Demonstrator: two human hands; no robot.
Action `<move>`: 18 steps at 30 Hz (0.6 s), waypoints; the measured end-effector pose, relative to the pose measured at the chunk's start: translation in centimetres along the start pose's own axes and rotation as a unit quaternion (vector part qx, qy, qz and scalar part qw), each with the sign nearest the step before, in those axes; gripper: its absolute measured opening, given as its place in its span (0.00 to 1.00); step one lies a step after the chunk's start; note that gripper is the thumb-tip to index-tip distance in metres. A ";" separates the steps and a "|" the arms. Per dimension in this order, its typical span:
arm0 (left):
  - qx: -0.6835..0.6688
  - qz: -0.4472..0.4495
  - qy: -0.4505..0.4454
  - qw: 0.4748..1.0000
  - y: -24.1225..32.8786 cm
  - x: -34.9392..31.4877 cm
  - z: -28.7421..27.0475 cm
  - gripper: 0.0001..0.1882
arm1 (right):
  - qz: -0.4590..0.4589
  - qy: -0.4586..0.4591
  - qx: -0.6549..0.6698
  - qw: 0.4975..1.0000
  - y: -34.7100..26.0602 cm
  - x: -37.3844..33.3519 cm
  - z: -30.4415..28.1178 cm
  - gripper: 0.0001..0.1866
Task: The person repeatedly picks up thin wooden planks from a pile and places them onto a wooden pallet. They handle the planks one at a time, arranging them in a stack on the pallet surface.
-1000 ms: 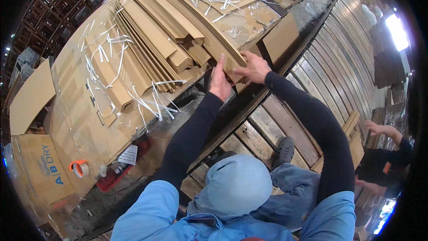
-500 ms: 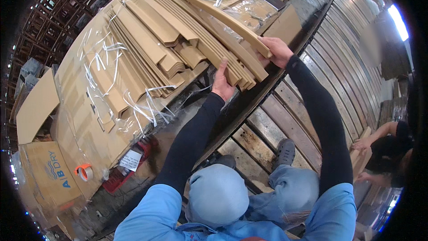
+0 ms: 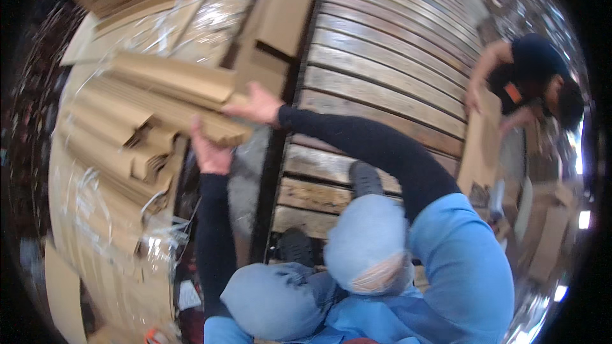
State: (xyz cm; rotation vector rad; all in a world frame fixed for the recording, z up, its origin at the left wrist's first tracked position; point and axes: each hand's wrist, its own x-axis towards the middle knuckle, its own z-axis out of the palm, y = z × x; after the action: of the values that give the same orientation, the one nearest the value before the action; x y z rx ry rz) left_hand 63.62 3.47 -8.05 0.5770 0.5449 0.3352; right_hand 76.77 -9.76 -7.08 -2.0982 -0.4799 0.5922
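Observation:
Long brown cardboard edge strips (image 3: 172, 100), folded lengthwise, lie nested in a bundle to my left. My left hand (image 3: 212, 151) grips the near ends of the bundle, thumb up along its side and fingers under it. At the far side of those ends, my right hand (image 3: 257, 107) is closed on the end of a cardboard strip; motion blur softens its fingers. A wider folded strip (image 3: 185, 76) lies along the far side of the bundle. Beside the bundle are shorter folded cardboard pieces (image 3: 150, 165) with stepped ends.
White straps (image 3: 89, 197) and clear plastic film (image 3: 220, 13) lie over the cardboard-covered stack. A slatted floor (image 3: 382, 70) runs along my right. There, a co-worker (image 3: 535, 57) bends over and holds a cardboard piece (image 3: 482, 134). An orange tape roll (image 3: 155, 336) sits at the lower left.
My view has swung to the right, so the stack now sits further left and the co-worker shows more fully. Both hands remain at the strip ends.

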 end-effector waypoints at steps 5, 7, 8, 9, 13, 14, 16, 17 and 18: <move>0.025 0.007 -0.045 0.999 0.7 -3.0 1.1 0.43 | 0.089 -0.217 0.427 0.873 -3.1 -4.0 -2.4 0.35; 0.047 -0.011 -0.042 0.998 0.3 -5.5 2.7 0.42 | 0.127 -0.331 0.373 0.858 -2.7 -3.7 -2.3 0.31; 0.035 0.002 -0.034 0.999 0.7 -5.4 2.2 0.39 | 0.076 -0.333 0.331 0.880 -4.6 -4.6 -2.2 0.32; 0.028 -0.004 -0.048 0.998 0.8 -5.1 1.6 0.38 | 0.027 -0.350 0.231 0.907 -4.0 -3.0 -0.5 0.37; 0.072 0.013 0.010 0.997 1.0 -5.9 1.3 0.36 | 0.030 -0.377 0.291 0.879 -5.9 -4.7 -1.4 0.24; 0.091 0.012 0.010 0.996 0.4 -5.2 0.7 0.35 | 0.006 -0.418 0.227 0.880 -5.6 -3.8 -1.5 0.32; 0.102 0.009 0.023 0.994 -0.4 -4.1 -0.2 0.35 | -0.003 -0.443 0.217 0.870 -3.8 -2.8 -0.1 0.40; 0.096 0.007 0.030 0.995 -0.7 -3.9 0.1 0.34 | 0.020 -0.426 0.270 0.863 -3.1 -2.8 0.1 0.41; 0.072 0.017 0.011 0.997 -0.6 -3.7 0.0 0.35 | -0.009 -0.415 0.284 0.864 -4.0 -3.4 -0.1 0.42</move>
State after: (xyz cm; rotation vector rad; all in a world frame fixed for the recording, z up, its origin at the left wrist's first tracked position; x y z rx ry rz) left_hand 60.75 1.38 -6.96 0.7243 0.5843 0.3372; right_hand 73.61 -9.49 -2.96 -1.1994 -0.6866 1.4436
